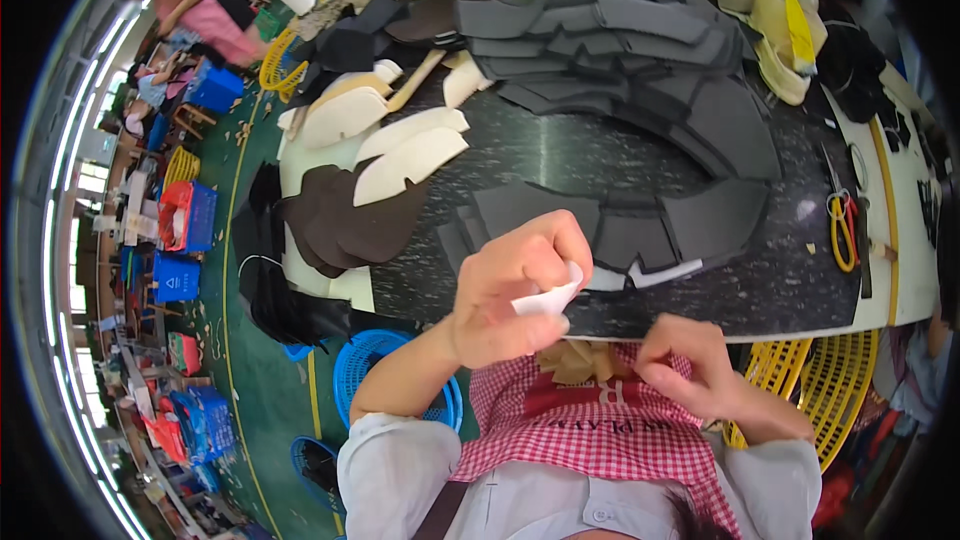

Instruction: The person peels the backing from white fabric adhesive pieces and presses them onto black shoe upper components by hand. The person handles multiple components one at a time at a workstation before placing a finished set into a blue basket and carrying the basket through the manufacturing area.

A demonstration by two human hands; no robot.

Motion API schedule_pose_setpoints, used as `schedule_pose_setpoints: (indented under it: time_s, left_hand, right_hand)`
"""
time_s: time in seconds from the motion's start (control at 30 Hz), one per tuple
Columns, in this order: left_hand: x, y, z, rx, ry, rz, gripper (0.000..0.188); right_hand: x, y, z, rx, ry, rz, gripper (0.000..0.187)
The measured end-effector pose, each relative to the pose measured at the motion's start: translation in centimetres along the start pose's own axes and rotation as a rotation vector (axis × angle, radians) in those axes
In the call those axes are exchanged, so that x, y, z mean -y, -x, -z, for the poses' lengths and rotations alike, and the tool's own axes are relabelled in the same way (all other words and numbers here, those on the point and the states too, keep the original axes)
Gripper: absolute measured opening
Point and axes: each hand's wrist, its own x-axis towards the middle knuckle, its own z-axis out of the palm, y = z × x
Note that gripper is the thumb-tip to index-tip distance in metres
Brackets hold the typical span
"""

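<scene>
My left hand (515,290) is raised over the table's near edge, its fingers closed on a small white paper-like scrap (547,300). My right hand (690,368) hangs lower, by the front edge, with its fingers curled; whatever they hold, if anything, is hidden. Between the hands, crumpled tan strips (578,362) rest against my red checked apron (620,445). Just beyond my left hand lie dark grey cut pieces (705,230), overlapping in a row. A white strip (667,273) sticks out beneath them.
More grey pieces (560,30) curve across the far side of the black tabletop (500,155). Cream pieces (410,165) and dark brown pieces (350,215) lie left. Yellow-handled scissors (841,230) are at right. A blue basket (362,380) and yellow baskets (840,385) stand below. Another person (205,10) is far left.
</scene>
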Motion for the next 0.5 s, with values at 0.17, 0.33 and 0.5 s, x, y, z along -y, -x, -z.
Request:
schedule_pose_setpoints:
  time_s: [0.17, 0.33, 0.5]
  left_hand:
    - [3.0, -0.1, -1.8, -0.025, 0.157, -0.345, 0.015]
    - [3.4, 0.8, -2.0, -0.021, -0.107, -0.501, 0.019]
    - [3.8, 1.1, -2.1, -0.133, -0.135, -0.652, 0.020]
  right_hand:
    - [0.3, -4.4, -3.2, -0.022, -0.042, 0.041, 0.009]
    - [-0.5, -4.8, -4.4, -0.035, -0.131, 0.010, 0.010]
    - [-0.3, -5.0, -4.6, -0.028, -0.111, 0.037, 0.009]
